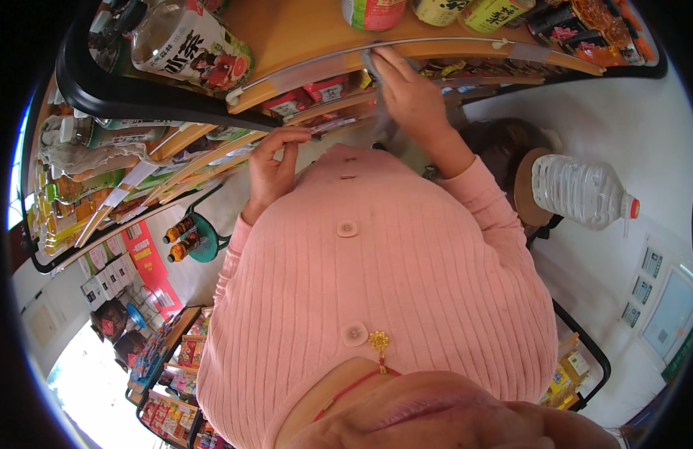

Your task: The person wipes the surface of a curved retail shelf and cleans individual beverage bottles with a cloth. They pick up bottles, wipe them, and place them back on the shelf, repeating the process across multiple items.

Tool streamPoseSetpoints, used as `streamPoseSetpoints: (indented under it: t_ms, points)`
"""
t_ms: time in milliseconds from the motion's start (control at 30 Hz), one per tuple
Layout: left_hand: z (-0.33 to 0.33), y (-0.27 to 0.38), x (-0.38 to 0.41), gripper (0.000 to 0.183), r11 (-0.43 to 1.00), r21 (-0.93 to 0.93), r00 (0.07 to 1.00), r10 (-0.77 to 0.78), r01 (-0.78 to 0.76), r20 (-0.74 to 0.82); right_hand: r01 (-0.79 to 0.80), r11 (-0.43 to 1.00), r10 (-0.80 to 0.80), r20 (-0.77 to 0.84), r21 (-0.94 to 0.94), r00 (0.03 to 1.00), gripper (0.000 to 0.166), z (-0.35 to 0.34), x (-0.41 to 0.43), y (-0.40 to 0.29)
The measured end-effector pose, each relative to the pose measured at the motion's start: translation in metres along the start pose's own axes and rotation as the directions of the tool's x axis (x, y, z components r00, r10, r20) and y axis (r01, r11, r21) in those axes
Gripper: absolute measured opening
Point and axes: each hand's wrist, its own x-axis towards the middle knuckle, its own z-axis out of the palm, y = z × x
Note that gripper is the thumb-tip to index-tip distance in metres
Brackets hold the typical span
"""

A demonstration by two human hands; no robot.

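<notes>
My right hand (416,104) presses a grey cloth (373,62) to the front edge of a wooden shelf (301,70). The fingers lie over the cloth and cover part of it. Along that edge run a thin metal rail (419,42) and clear label strips. To the left, my left hand (276,163) is bent, its fingertips beside the end of the shelf's black frame (172,106). Whether it grips anything there is hidden. Above both hands stand a large white-labelled drink bottle (192,47) and a pink-and-green container (374,12).
Lower shelves hold red packets (326,90) and bottles. A crumpled grey rag (80,146) lies over bottles on the left. A green stool (206,241) carries two bottles. On the right, a large clear water jug (576,188) rests on a brown round-topped object (528,188).
</notes>
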Motion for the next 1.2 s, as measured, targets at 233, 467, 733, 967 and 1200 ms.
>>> streamPoseSetpoints:
  t_ms: [233,467,733,967,1200]
  points:
    - [-0.003,-0.007,-0.003,0.018,0.999,0.035,1.0,-0.012,0.012,-0.013,-0.339,0.254,0.645,0.103,0.906,0.757,0.03,-0.015,-0.039,0.044]
    - [-0.002,0.0,0.004,0.019,0.999,0.033,1.0,0.012,-0.013,0.021,-0.441,0.686,0.524,0.027,0.579,0.851,0.039,-0.018,-0.018,0.071]
    - [0.002,-0.013,0.0,0.016,0.999,-0.04,1.0,-0.014,0.013,-0.027,-0.433,0.839,0.39,0.189,0.331,0.901,0.05,-0.022,0.004,0.04]
    - [-0.003,-0.012,0.001,0.016,0.999,-0.052,1.0,-0.005,0.004,-0.029,-0.371,0.835,0.23,0.355,0.407,0.906,0.062,0.003,0.009,-0.004]
    - [-0.014,-0.012,-0.007,0.017,0.999,-0.037,0.997,-0.017,0.014,-0.077,-0.595,0.325,0.261,0.535,0.735,0.803,0.062,-0.004,0.017,-0.001]
